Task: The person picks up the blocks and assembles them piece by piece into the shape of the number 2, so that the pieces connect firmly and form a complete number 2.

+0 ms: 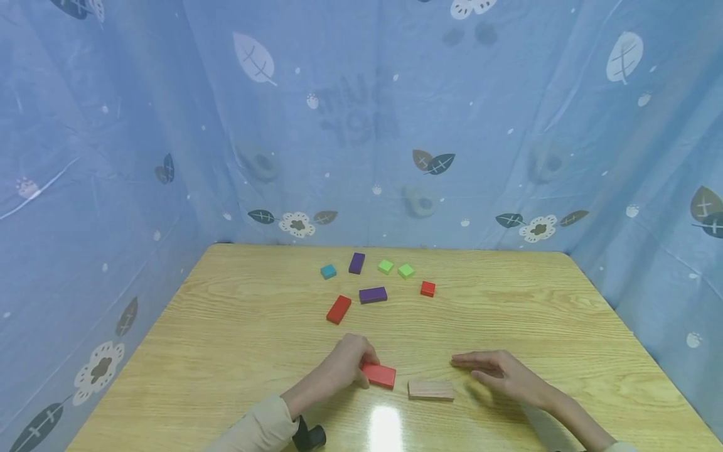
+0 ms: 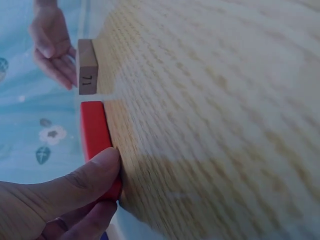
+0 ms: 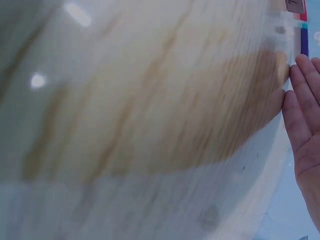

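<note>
My left hand (image 1: 346, 364) pinches the left end of a red block (image 1: 381, 375) between thumb and fingers, low at the table. In the left wrist view the thumb lies along the near side of that red block (image 2: 95, 127). Just right of it is a plain wooden block (image 1: 431, 390), with the number 71 on its end face in the left wrist view. My right hand (image 1: 503, 375) holds nothing; its fingers are straight and its fingertips touch the table to the right of the wooden block. The right wrist view shows this open palm (image 3: 305, 130) at the right edge.
Farther back on the table (image 1: 254, 351) lie another red block (image 1: 339, 309), purple blocks (image 1: 373, 295) (image 1: 356, 263), a small blue block (image 1: 328, 271), light green blocks (image 1: 385, 267) (image 1: 406, 271) and a small red block (image 1: 427, 289). Blue patterned cloth (image 1: 361, 125) surrounds the table.
</note>
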Available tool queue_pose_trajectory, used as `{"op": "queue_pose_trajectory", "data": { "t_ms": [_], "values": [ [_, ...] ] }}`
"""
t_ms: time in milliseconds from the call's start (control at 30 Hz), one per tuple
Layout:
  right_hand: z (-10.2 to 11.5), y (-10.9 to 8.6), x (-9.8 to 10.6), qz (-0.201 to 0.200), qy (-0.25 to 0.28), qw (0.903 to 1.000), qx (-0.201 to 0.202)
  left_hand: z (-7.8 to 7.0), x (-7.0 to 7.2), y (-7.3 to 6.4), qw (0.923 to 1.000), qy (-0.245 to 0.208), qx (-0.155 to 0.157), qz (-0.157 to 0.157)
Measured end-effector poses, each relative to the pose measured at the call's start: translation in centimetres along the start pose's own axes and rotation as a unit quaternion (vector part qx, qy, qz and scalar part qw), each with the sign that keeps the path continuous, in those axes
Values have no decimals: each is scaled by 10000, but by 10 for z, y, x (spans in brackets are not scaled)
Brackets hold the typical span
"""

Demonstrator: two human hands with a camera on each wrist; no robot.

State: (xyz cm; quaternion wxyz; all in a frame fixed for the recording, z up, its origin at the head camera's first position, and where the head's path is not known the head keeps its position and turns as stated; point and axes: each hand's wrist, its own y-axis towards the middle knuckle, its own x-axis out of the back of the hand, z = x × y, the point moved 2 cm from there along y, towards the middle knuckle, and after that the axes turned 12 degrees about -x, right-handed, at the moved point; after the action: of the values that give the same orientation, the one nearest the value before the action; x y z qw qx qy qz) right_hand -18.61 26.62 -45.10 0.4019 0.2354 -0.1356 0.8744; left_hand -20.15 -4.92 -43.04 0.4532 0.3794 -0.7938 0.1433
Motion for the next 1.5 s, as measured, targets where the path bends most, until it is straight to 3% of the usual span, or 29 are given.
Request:
{"op": "queue_pose_trajectory", "data": {
  "t_ms": [267, 367, 500, 600, 933, 1200, 1500],
  "values": [
    [14, -2, -6, -969, -294, 9949, -25, 5, -4, 1, 9997, -228, 107, 36],
    [21, -2, -15, -1067, -807, 9910, 33, 6, -3, 2, 9998, -173, 81, 44],
    [25, 1, -30, -1187, -2088, 9706, 127, 5, 0, 3, 10000, -18, -38, 25],
    [24, 4, -36, -1352, -2506, 9583, 236, 3, 0, 3, 9999, 50, -103, -1],
    [18, 16, -42, -1333, -1964, 9651, 1101, 2, 1, 3, 10000, 32, 8, 34],
    [15, 15, -35, -1354, -1358, 9800, 537, 3, 1, 4, 10000, 31, -21, 34],
    [18, 17, -22, -1519, -1461, 9746, 758, 3, 0, 4, 9999, -84, 63, 41]
  ]
}}
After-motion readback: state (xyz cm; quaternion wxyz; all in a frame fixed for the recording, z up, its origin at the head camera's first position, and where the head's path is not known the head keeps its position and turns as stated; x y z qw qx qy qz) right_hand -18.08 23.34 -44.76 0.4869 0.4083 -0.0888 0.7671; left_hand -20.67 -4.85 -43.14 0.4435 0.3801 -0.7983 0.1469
